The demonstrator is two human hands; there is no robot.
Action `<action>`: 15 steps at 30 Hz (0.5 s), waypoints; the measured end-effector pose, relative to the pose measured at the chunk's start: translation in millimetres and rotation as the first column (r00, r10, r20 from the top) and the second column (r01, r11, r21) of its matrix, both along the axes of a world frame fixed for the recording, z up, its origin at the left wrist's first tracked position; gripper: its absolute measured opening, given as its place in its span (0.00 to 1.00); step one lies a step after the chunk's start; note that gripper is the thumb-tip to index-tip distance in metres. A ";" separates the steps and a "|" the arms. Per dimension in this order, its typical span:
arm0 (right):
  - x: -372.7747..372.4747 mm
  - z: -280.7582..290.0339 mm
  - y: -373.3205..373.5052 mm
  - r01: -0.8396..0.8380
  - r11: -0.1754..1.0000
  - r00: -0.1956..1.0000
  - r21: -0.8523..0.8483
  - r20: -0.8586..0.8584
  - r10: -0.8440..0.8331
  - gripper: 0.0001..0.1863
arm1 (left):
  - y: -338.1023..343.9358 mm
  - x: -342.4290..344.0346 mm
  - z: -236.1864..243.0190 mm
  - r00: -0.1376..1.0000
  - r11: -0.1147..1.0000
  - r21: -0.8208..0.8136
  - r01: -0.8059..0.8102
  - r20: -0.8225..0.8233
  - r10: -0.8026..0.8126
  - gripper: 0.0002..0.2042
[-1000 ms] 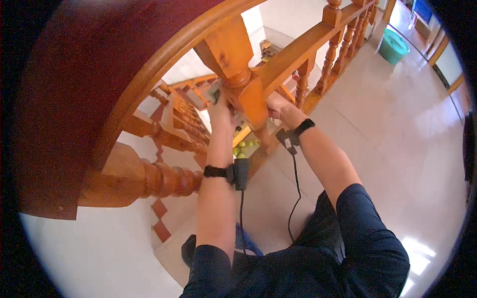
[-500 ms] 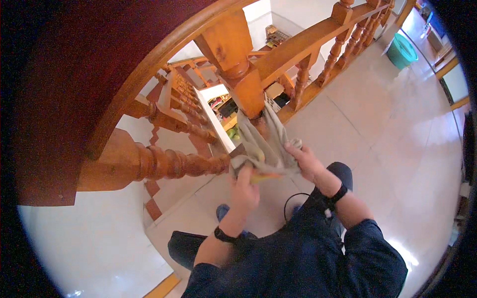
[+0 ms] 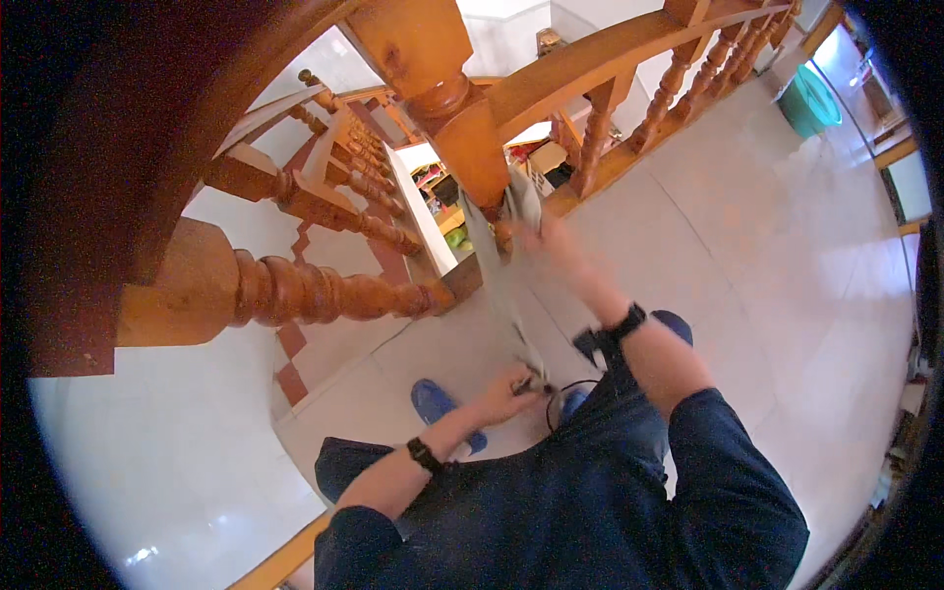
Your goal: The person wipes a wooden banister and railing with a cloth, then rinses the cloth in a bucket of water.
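Note:
A pale grey-beige cloth (image 3: 524,200) is looped around the lower part of a varnished wooden post (image 3: 472,149). One length of it runs down taut toward me, and my left hand (image 3: 505,396) is closed around that end, low above the floor between my feet. Up close to the post, my right hand (image 3: 559,254) is at the other, shorter end of the cloth. Its fingers are smeared by motion and appear closed on the fabric. Both wrists wear black bands.
A wooden railing with turned balusters (image 3: 597,147) runs off to the right of the post. At left, a thick baluster (image 3: 305,290) stands beside the stairwell. A green basin (image 3: 810,101) sits on the tiled floor at far right. Blue slippers (image 3: 433,401) are on my feet.
My left hand has pulled its end of the cloth down toward me, while my right hand has moved up near the post. The cloth, earlier bunched between both hands, is now stretched.

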State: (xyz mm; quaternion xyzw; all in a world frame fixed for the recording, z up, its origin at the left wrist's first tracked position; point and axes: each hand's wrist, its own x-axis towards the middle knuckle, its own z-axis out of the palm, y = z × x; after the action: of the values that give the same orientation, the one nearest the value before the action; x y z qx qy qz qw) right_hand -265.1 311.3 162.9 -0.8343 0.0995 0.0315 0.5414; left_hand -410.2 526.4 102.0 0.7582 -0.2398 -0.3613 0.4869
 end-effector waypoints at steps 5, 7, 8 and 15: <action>-143.2 26.6 -23.0 -0.624 0.747 0.765 -0.230 -0.375 0.524 0.15 | -27.8 106.4 67.6 0.752 0.741 -0.204 -0.640 0.032 0.658 0.08; -159.0 49.3 -42.9 -0.713 0.675 0.662 -0.190 -0.500 0.558 0.15 | -40.9 155.2 95.1 0.541 0.360 -0.418 -0.834 -0.496 0.679 0.12; -154.8 60.8 -45.2 -0.725 0.675 0.635 -0.139 -0.515 0.576 0.15 | -42.0 150.8 96.8 0.533 0.358 -0.410 -0.839 -0.491 0.689 0.12; -31.2 3.3 -77.8 -0.279 0.897 0.956 0.343 0.015 0.292 0.22 | -80.9 32.9 148.4 0.918 0.857 -0.468 0.218 0.396 -0.017 0.09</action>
State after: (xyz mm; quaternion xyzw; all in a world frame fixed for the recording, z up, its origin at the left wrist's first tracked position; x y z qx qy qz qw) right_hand -296.4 233.5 166.2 -0.7325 -0.0207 0.1426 0.6653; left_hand -377.3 445.4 250.4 0.6436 -0.4613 -0.1631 0.5885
